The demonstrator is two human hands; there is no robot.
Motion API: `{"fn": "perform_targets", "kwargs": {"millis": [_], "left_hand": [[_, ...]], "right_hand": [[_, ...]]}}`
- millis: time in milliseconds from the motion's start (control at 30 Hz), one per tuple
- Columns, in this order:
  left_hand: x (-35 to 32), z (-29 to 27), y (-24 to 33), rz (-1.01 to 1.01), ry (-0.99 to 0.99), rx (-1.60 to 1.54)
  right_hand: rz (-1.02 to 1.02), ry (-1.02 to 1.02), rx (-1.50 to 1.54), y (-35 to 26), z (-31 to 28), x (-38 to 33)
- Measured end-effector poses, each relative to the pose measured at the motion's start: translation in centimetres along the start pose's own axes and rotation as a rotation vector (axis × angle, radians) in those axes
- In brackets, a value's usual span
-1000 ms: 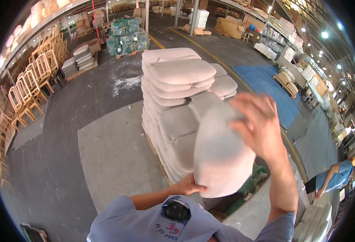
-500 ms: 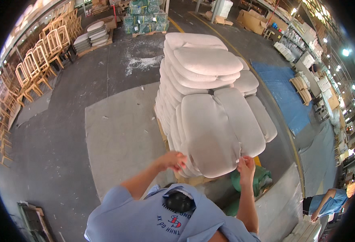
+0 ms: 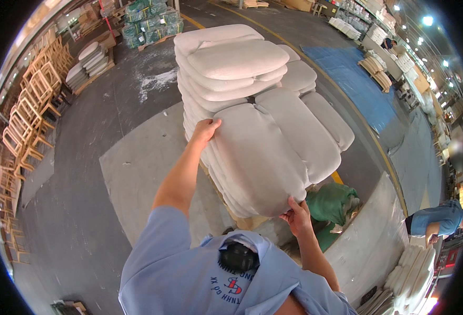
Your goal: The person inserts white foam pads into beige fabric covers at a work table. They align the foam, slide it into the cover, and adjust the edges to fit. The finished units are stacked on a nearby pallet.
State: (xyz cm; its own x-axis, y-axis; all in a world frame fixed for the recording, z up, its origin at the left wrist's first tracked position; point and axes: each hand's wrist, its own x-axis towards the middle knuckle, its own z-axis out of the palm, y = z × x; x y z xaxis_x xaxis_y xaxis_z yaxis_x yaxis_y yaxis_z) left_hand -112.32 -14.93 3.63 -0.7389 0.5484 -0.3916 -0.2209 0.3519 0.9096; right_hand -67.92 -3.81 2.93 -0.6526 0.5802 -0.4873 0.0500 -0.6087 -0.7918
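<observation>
A tall stack of pale padded seat cushions stands in front of me. On its near, lower part lies a greyish cushion with rounded corners. My left hand is closed on this cushion's left edge, towards its far end. At its near right corner my right hand pinches the edge, thumb on top and fingers partly hidden beneath. Right beside it rests another cushion, touching its side.
A green sack sits at the stack's near right. Wooden chair frames line the left side. Wrapped green bundles stand far off. A blue sheet covers floor on the right, and a person in blue stands at lower right.
My left hand has reached forward from the stack's near side to the cushion's left edge. My right hand has shifted from the gap between the cushions to the near right corner.
</observation>
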Motion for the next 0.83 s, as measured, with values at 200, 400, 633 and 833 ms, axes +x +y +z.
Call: {"fn": "perform_targets", "kwargs": {"millis": [200, 400, 633, 833], "left_hand": [[-0.4, -0.5, -1.6, 0.044, 0.062, -0.220], [-0.3, 0.0, -1.0, -0.014, 0.098, -0.110], [-0.6, 0.7, -1.2, -0.076, 0.101, -0.088], [0.3, 1.3, -1.7, -0.062, 0.113, -0.128]], "right_hand": [[-0.156, 0.050, -0.094, -0.8, 0.8, 0.1], [0.035, 0.108, -0.008, -1.0, 0.2, 2.3], [0.052, 0.178, -0.054, -0.7, 0.3, 1.3], [-0.050, 0.133, -0.102, -1.4, 0.1, 1.6]]}}
